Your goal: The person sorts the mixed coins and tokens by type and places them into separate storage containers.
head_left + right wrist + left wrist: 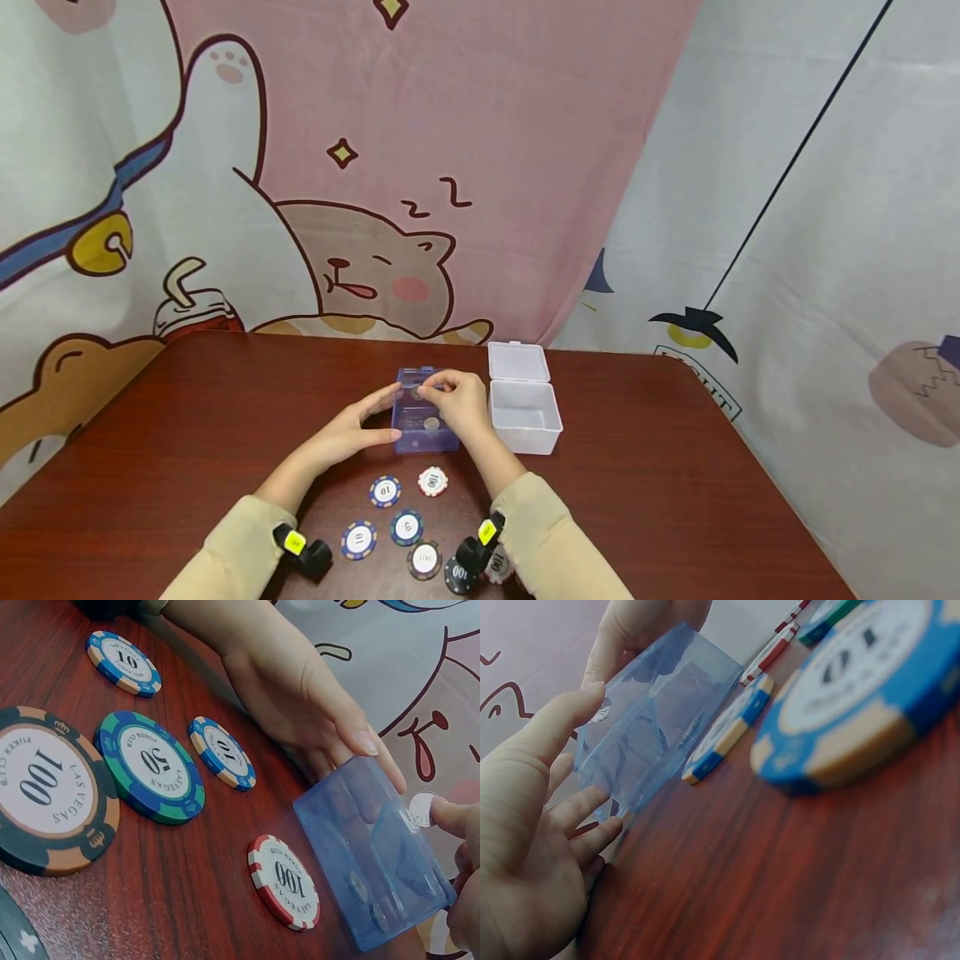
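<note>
A translucent blue plastic box (408, 442) stands on the table with its lid raised at the back. My right hand (463, 404) pinches a silver coin (422, 809) between thumb and fingertip at the box's upper edge. Inside the box, a silver coin (431, 423) lies near the front, and the right wrist view shows two coins low in it. Against the box's left side rest the thumb and fingertips of my left hand (341, 431), its fingers fairly straight. The left wrist view shows the left thumb close to the pinched coin.
A white plastic box (525, 437) with its lid raised stands right of the blue one. Several poker chips lie nearer me, among them a red-and-white one (432, 481), a blue one (385, 492) and a green-and-blue one (407, 527). The right wrist camera partly covers a black chip (457, 575).
</note>
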A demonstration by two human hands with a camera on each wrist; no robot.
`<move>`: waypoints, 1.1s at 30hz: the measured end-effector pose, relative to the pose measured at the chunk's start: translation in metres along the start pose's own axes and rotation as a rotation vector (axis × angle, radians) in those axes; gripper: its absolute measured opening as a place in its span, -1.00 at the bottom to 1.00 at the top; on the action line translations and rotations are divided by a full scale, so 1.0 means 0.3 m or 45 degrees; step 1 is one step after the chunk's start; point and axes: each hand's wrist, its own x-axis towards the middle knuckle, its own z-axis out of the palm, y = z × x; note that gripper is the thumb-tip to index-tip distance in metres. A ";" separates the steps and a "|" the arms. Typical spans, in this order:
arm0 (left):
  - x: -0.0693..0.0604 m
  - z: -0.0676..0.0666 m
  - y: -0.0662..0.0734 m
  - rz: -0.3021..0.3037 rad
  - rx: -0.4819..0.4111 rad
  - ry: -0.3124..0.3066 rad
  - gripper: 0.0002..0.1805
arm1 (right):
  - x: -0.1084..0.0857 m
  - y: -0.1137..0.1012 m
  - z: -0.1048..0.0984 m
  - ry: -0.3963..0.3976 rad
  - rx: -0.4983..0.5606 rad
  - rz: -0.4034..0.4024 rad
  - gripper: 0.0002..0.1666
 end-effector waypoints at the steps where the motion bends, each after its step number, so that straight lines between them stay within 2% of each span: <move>1: 0.000 0.000 0.000 -0.001 -0.002 0.000 -0.14 | 0.000 0.001 0.001 0.002 -0.003 0.001 -0.88; 11: -0.002 0.001 0.000 -0.006 -0.003 -0.003 -0.14 | -0.002 0.013 0.014 0.025 -0.010 -0.018 -0.88; 21: -0.003 0.000 0.009 -0.001 0.018 -0.002 -0.14 | -0.006 0.017 0.020 0.033 -0.097 -0.161 -0.88; 33: -0.002 0.001 0.002 -0.002 0.023 -0.005 -0.15 | -0.008 0.019 0.007 -0.058 -0.156 -0.159 -0.76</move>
